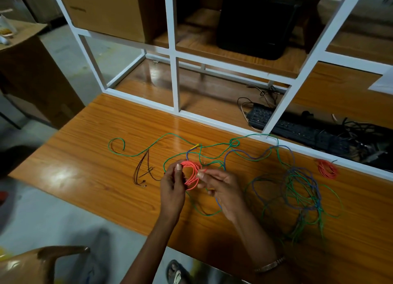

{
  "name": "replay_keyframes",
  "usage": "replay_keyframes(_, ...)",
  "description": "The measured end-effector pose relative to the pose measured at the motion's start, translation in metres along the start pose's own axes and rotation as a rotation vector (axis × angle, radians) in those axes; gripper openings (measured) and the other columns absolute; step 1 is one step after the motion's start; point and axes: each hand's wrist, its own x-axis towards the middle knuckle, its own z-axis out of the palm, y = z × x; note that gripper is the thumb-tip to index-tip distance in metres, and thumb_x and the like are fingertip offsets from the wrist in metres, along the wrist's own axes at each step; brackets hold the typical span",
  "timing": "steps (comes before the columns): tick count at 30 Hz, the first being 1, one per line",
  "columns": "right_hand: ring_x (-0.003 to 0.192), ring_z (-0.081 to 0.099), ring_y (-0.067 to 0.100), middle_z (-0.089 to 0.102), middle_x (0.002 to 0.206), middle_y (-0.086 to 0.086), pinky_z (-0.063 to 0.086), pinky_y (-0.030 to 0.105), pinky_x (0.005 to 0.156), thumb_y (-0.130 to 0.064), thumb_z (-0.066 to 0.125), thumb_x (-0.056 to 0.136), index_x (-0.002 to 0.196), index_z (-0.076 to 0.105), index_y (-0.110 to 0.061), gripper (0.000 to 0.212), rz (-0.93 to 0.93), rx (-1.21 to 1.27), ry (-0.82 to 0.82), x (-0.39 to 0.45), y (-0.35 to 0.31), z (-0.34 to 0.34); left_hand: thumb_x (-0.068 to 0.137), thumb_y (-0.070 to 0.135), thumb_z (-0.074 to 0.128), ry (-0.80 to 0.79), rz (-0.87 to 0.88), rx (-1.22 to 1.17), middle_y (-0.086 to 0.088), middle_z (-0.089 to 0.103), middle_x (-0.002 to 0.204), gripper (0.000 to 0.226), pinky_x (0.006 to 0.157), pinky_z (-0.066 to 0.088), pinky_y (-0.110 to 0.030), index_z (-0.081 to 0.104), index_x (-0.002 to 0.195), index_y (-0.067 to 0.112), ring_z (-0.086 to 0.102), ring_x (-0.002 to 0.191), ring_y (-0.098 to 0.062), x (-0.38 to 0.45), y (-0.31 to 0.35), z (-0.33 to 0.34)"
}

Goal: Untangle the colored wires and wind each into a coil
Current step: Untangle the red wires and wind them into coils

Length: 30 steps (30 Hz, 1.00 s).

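Foreground: brown chair back (32, 264) sitting bottom left, sandalled foot (177, 273) showing on the floor beside the forearms.
Left hand (172, 190): gripping the left side of the pink-red coil (191, 175), thumb up on its rim, fingers curled round the loops.
Right hand (221, 188): pinching the coil's right side at the loose wire end, other fingers curled; bracelet (270, 265) sitting on that wrist.
Coil position: being held just above the wooden table (106, 177), between both hands, over the tangle's left part.
Green wire (148, 143): running loose across the table from a hook-shaped end at left to the right-hand heap.
Blue wire (242, 153): weaving through the green, both piling into a knotted heap (302, 196) right of the hands.
Second orange-red coil (327, 168): lying wound at far right near the white frame (176, 81), well apart from the hands.
Thin dark wires (144, 168): lying left of the hands, untouched.
Behind frame: black keyboard (291, 128) and dark cables (361, 139) lying on the far surface.
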Motion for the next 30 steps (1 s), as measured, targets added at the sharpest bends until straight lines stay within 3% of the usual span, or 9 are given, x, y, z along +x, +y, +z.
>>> replay_keyframes(3,0.068,0.068,0.008,0.077,0.09,0.002,0.042,0.019,0.059,-0.015,0.08,0.085,0.101,0.079,-0.012,0.017,0.132,0.147,0.066,0.0,0.004,0.003,0.109,0.037,0.048,0.021,0.085,0.121,-0.014,0.064,0.088,0.03,0.065,0.049,-0.032,0.071,0.122,0.023,0.057,0.075,-0.013,0.005,-0.003,-0.001)
replay_keyframes(7,0.058,0.056,0.005,0.075,0.081,0.0,0.043,0.015,0.053,-0.007,0.082,0.083,0.103,0.08,-0.007,0.02,0.08,0.162,0.202,0.009,0.006,0.002,0.11,0.032,0.049,-0.031,0.252,0.349,0.008,0.064,0.1,0.029,0.071,0.054,-0.038,0.069,0.13,0.024,0.066,0.081,-0.018,0.002,0.0,-0.004)
replay_keyframes(11,0.08,0.07,-0.003,0.078,0.088,-0.018,0.057,0.028,0.073,-0.019,0.071,0.095,0.101,0.08,-0.025,0.013,-0.313,-0.453,0.212,0.01,0.01,0.001,0.111,0.037,0.044,-0.113,0.347,0.622,0.009,0.056,0.1,0.038,0.076,0.054,-0.043,0.058,0.145,0.028,0.065,0.083,-0.014,-0.001,-0.002,-0.007)
replay_keyframes(16,0.098,0.067,0.022,0.068,0.104,0.002,0.055,0.039,0.086,-0.017,0.046,0.094,0.131,0.069,-0.018,0.044,-0.477,-1.001,0.21,0.009,0.013,0.008,0.11,0.031,0.05,-0.162,0.348,0.709,0.007,0.061,0.1,0.074,0.066,0.045,-0.031,0.003,0.167,0.034,0.059,0.077,-0.015,-0.004,0.007,-0.008)
replay_keyframes(18,0.1,0.065,0.024,0.063,0.105,0.003,0.054,0.04,0.088,-0.013,0.043,0.091,0.135,0.067,-0.018,0.05,-0.49,-1.08,0.161,0.006,0.006,0.01,0.11,0.026,0.05,-0.186,0.386,0.758,0.007,0.058,0.1,0.069,0.067,0.045,-0.031,0.012,0.167,0.036,0.058,0.078,-0.015,-0.001,0.007,-0.01)
replay_keyframes(20,0.101,0.062,0.025,0.059,0.105,0.002,0.053,0.04,0.089,-0.006,0.047,0.092,0.138,0.064,-0.019,0.051,-0.504,-1.154,0.103,0.009,0.003,0.012,0.11,0.022,0.051,-0.191,0.425,0.781,0.007,0.058,0.103,0.053,0.068,0.048,-0.03,0.038,0.159,0.035,0.061,0.081,-0.013,0.002,0.005,-0.014)
replay_keyframes(24,0.107,0.057,0.022,0.053,0.109,0.0,0.052,0.04,0.092,-0.004,0.049,0.094,0.138,0.064,-0.021,0.049,-0.549,-1.161,0.006,0.013,0.006,0.018,0.11,0.033,0.047,-0.14,0.321,0.656,0.012,0.064,0.104,0.031,0.075,0.056,-0.037,0.063,0.137,0.033,0.068,0.081,-0.009,0.007,-0.004,-0.021)
replay_keyframes(28,0.134,0.045,0.005,0.05,0.139,-0.009,0.035,0.021,0.113,-0.034,0.056,0.104,0.134,0.069,-0.023,0.034,-0.435,-0.911,-0.04,0.021,0.012,0.02,0.109,0.029,0.051,-0.089,0.303,0.558,0.012,0.068,0.099,0.026,0.071,0.058,-0.036,0.068,0.129,0.029,0.069,0.076,-0.007,0.001,-0.002,-0.029)
replay_keyframes(30,0.134,0.046,-0.004,0.053,0.144,-0.012,0.036,0.023,0.116,-0.04,0.054,0.104,0.138,0.065,-0.023,0.039,-0.388,-0.848,-0.144,0.025,0.016,0.023,0.108,0.025,0.054,-0.044,0.285,0.536,0.012,0.07,0.096,0.026,0.067,0.057,-0.03,0.069,0.129,0.024,0.071,0.073,-0.006,-0.003,0.0,-0.034)
